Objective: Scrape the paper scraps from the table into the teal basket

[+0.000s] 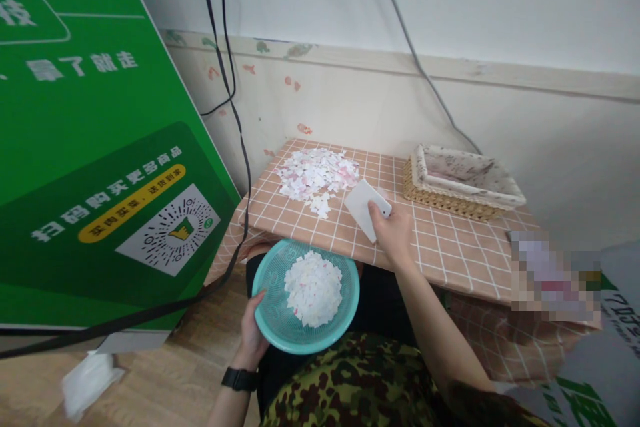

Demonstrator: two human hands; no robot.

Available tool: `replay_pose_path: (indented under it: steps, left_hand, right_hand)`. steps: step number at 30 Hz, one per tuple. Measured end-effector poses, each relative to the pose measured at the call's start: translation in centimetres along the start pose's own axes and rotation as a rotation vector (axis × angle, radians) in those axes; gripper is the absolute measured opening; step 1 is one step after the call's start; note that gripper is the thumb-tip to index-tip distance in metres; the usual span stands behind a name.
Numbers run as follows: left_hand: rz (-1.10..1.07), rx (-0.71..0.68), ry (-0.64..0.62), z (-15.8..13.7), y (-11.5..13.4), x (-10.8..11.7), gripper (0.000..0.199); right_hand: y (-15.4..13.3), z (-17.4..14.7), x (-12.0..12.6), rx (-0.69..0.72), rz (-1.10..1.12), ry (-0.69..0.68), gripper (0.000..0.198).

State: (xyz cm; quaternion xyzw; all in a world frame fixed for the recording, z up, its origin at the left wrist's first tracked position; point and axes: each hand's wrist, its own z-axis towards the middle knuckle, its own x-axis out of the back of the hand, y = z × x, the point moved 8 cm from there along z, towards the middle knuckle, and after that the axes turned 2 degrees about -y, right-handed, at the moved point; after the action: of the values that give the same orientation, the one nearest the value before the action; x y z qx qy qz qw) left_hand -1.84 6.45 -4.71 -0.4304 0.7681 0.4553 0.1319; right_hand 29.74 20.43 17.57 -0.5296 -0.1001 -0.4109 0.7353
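Observation:
My left hand (pixel 254 332) grips the left rim of a round turquoise plastic colander (pixel 273 327), thumb over the edge. The colander rests over my lap, just below the table's front edge, and white paper scraps (pixel 314 288) with a few pink bits lie heaped inside. In my right hand (pixel 393 233) is a flat white plastic scraper (pixel 361 208) with a small hole near one corner. It is held tilted at the table's surface, right of a spread pile of white and pink paper scraps (pixel 315 172).
The table (pixel 450 247) has a brown checked cloth. A cloth-lined wicker basket (pixel 455 203) stands at its back right, against the wall. A blurred-out object (pixel 550 277) lies at the right end. Black cables (pixel 243 133) hang beside a green cabinet (pixel 100 147); a white bag (pixel 90 380) is on the floor.

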Motion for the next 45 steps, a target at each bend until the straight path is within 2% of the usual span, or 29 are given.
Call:
replay_pose_path:
  steps: [3,6,11,15,18,24,27,30,33,36,39,45]
  left_hand:
    - [-0.003,-0.001,-0.016,0.1,-0.1,0.0,0.013]
    - [-0.009,0.002,-0.029,0.2,-0.1,0.0,0.015]
    - [0.001,0.023,-0.019,0.3,-0.4,0.2,0.018]
    - [0.002,-0.016,0.013,0.4,0.0,0.6,0.014]
    - [0.007,-0.001,0.007,0.3,-0.1,0.5,0.016]
    - [-0.009,0.007,0.006,0.0,-0.1,0.0,0.015]
    - [-0.007,0.016,-0.019,0.0,-0.1,-0.3,0.017]
    - [-0.002,0.009,-0.034,0.0,-0.1,-0.4,0.015]
    - [-0.005,0.004,-0.036,0.1,0.0,-0.4,0.014]
    - [-0.016,0.001,-0.032,0.1,0.0,-0.2,0.013]
    - [-0.022,0.004,-0.021,0.1,-0.1,0.0,0.015]
    - [-0.011,0.001,-0.042,0.2,-0.1,-0.2,0.015]
  right_hand:
    - [1.0,-0.5,0.5,-0.050,-0.024,0.039,0.041]
    - [0.2,-1.0,0.1,-0.069,-0.002,0.042,0.042]
    - [-2.0,-2.0,-2.2,-0.049,0.034,0.024,0.040]
    - [-1.8,-2.1,-3.4,-0.091,-0.024,0.043,0.041]
    - [-0.7,-1.9,-2.7,-0.120,-0.066,0.067,0.042]
    - [1.1,-1.3,0.3,-0.126,-0.069,0.124,0.050]
    - [-0.3,-0.5,-0.6,0.009,-0.008,0.023,0.045]
    - [-2.7,0.5,-3.1,0.193,0.068,-0.149,0.036]
    - [-4.1,1.2,-5.1,0.303,0.112,-0.295,0.029]
    - [-3.8,1.1,-5.3,0.334,0.146,-0.376,0.026]
    - [-2.8,0.4,-4.3,0.332,0.182,-0.404,0.024]
    - [-2.7,0.6,-3.2,0.306,0.203,-0.372,0.025]
